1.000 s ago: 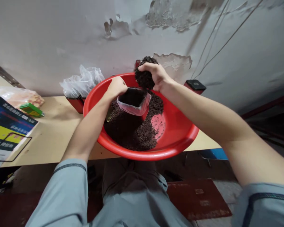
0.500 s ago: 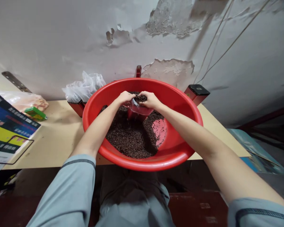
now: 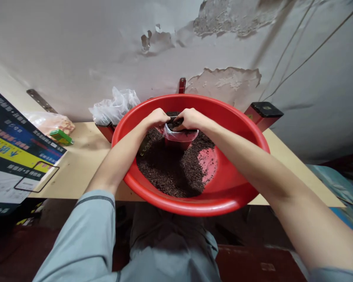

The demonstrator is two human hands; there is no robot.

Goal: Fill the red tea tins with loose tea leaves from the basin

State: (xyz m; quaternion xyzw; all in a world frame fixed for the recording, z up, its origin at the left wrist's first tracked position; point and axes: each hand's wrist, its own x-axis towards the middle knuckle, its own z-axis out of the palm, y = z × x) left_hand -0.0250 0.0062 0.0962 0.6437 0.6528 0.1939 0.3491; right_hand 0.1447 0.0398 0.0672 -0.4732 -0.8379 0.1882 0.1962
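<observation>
1. Red plastic forms the wide basin (image 3: pixel 238 172) below both hands; its rim curves around them, and it rests on the pale counter (image 3: pixel 82 160).
2. The left hand (image 3: pixel 158 119) is closed on the left edge of the lined red box (image 3: pixel 176 145), fingers bent at the mouth.
3. The right hand (image 3: pixel 191 119) is narrow and curled, its fingertips down in the box's mouth among dark crumbs; I cannot tell whether they are gripping any.
4. The lined red box sits between and just beneath the two hands, inside the basin, with a translucent plastic liner (image 3: pixel 182 136) folded out over its mouth.
5. Loose, dark, tea-like leaves (image 3: pixel 167 180) spread over the basin floor below the hands and on their near side; a bare pinkish patch (image 3: pixel 208 164) shows below the right hand.
6. Beyond the left hand, to its left, a crumpled white plastic bag (image 3: pixel 114 105) tops a small red container (image 3: pixel 104 131).
7. Well left of that hand are a green packet (image 3: pixel 61 137) and a printed carton (image 3: pixel 14 152).
8. Right of the right hand, past the rim, stands a black-topped red box (image 3: pixel 263 113).
</observation>
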